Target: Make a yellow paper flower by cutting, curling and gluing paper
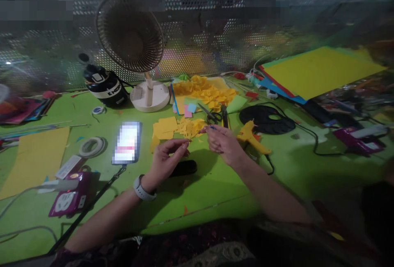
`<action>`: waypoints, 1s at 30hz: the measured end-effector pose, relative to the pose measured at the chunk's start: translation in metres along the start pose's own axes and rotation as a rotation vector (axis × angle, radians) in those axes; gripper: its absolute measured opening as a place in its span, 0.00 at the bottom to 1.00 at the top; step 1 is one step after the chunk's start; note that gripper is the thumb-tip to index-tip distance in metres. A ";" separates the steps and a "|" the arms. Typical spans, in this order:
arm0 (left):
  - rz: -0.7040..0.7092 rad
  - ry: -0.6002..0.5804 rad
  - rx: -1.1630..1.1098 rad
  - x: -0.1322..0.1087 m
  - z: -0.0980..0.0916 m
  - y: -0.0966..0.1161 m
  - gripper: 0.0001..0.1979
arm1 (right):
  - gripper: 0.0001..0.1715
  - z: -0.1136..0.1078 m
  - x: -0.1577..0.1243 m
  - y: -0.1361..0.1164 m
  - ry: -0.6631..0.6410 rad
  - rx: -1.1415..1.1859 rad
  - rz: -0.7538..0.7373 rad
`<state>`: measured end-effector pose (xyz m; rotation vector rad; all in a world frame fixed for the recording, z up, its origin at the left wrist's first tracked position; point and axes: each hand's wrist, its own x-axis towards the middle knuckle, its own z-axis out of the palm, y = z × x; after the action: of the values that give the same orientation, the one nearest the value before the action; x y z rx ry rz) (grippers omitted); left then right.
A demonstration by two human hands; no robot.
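The left hand (168,158) and the right hand (226,144) are apart above the green table (209,187), whether closed on something I cannot tell, and the yellow paper scraps (188,128) lie just beyond them, near the scissors (214,117).

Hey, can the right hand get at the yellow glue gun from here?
Probably yes: the yellow glue gun lies close by the right hand, with nothing visible blocking the way, though I can't tell whether that hand is empty.
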<state>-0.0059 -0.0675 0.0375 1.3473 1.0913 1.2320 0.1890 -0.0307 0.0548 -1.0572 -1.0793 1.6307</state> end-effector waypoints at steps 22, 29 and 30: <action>0.600 -0.011 0.603 0.002 -0.010 -0.012 0.10 | 0.15 -0.009 0.005 0.005 -0.065 0.137 -0.031; 0.545 0.004 0.564 0.002 -0.009 -0.009 0.09 | 0.16 -0.010 0.006 0.003 -0.060 0.083 -0.017; 0.533 0.003 0.554 0.002 -0.009 -0.009 0.08 | 0.16 -0.010 0.006 0.003 -0.058 0.071 -0.015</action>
<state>-0.0146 -0.0638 0.0294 2.1618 1.1646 1.3515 0.1961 -0.0243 0.0480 -0.9586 -1.0570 1.6844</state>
